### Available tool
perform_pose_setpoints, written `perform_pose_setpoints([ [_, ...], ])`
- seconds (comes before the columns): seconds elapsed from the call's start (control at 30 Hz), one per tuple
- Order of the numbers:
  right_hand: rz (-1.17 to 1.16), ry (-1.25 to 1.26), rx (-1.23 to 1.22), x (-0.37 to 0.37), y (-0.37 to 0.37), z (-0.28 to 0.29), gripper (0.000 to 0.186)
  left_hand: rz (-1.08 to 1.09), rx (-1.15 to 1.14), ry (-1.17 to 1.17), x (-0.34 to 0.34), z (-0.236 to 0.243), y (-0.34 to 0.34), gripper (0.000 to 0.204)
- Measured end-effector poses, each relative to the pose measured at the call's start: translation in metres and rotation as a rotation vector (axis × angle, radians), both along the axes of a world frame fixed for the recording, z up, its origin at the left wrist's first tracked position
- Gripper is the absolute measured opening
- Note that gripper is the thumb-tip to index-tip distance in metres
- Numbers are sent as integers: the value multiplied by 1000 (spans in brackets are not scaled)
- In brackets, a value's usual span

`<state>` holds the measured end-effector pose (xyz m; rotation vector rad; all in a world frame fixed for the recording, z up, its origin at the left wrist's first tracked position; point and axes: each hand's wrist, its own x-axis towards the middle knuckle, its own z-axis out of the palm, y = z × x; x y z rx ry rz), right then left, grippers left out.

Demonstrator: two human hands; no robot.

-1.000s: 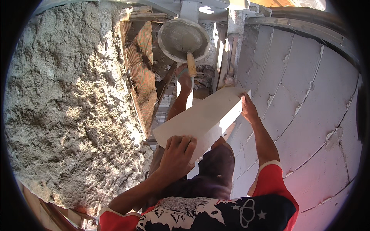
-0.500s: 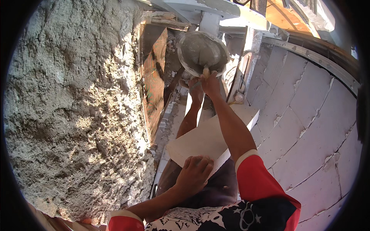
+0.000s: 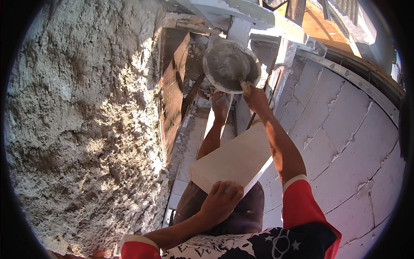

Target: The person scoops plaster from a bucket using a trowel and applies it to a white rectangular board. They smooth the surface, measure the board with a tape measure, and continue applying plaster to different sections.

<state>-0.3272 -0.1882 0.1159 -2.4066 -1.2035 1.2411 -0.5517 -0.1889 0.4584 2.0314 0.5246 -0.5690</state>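
Note:
A pale rectangular block (image 3: 235,160) rests across my lap. My left hand (image 3: 221,203) grips its near edge, fingers curled over the top face. My right hand (image 3: 256,98) is stretched forward and closed around the wooden handle of a trowel (image 3: 246,88), whose blade is inside a round pan of grey mortar (image 3: 229,65). My sandalled foot (image 3: 221,103) shows just below the pan.
A rough grey plastered wall (image 3: 82,129) fills the left. A wall of white blocks with mortar joints (image 3: 345,129) curves along the right. A brown mesh-covered panel (image 3: 172,90) leans between them. Pale beams (image 3: 241,17) cross overhead.
My right hand let go of the block's far end, reached forward and took the trowel handle at the mortar pan. My left hand stayed on the block's near edge.

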Motion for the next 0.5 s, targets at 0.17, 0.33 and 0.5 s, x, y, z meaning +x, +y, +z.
perform_pose_setpoints([
  [0.17,-244,594,-188,31,-11,-5,49,3,-25,-10,2,-1,1,57],
  [0.33,-359,811,-390,81,-29,39,54,-5,-29,-3,9,-1,10,41],
  [0.5,-512,812,-149,117,33,117,51,-2,-10,-6,11,-2,11,39],
])
